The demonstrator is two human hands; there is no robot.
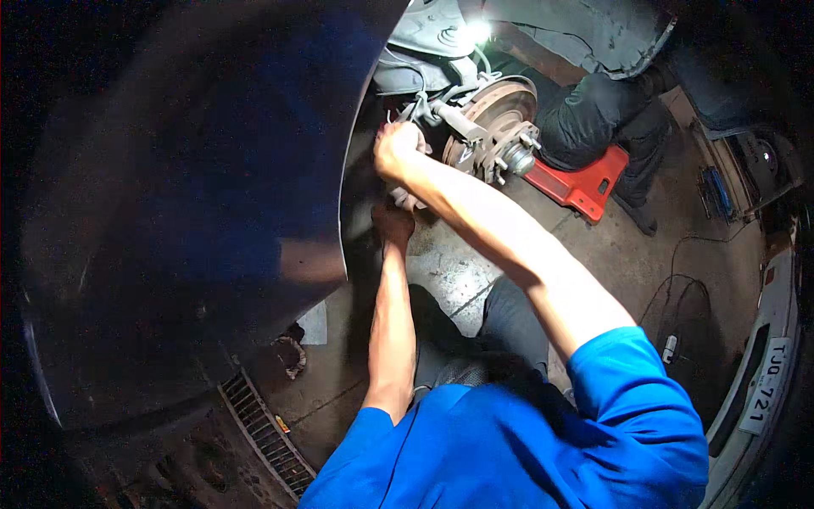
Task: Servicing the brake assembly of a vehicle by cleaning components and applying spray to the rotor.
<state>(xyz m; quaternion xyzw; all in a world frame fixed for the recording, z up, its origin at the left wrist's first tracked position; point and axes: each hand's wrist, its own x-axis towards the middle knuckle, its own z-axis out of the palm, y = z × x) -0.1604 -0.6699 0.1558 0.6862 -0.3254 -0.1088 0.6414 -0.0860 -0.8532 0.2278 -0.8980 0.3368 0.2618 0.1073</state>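
Observation:
My right hand (pixel 397 149) reaches in behind the car's exposed wheel hub (pixel 514 159), its fingers curled beside a grey suspension or brake part (pixel 456 120). What they grip, if anything, is hidden. A rusty-edged brake disc (pixel 509 95) stands to the right of that hand, with wheel studs pointing toward me. Lower down, my left hand (pixel 393 222) is in shadow, its fingers closed at a pale part (pixel 405 199) that I cannot make out.
Dark car bodywork (pixel 195 212) fills the left side. A red jack (pixel 585 185) lies beneath the hub, beside another person's dark-trousered legs (pixel 585 119). A bright lamp (pixel 479 32) shines above. Floor grating (pixel 263 428) runs at lower left, and a cable (pixel 678 276) trails at right.

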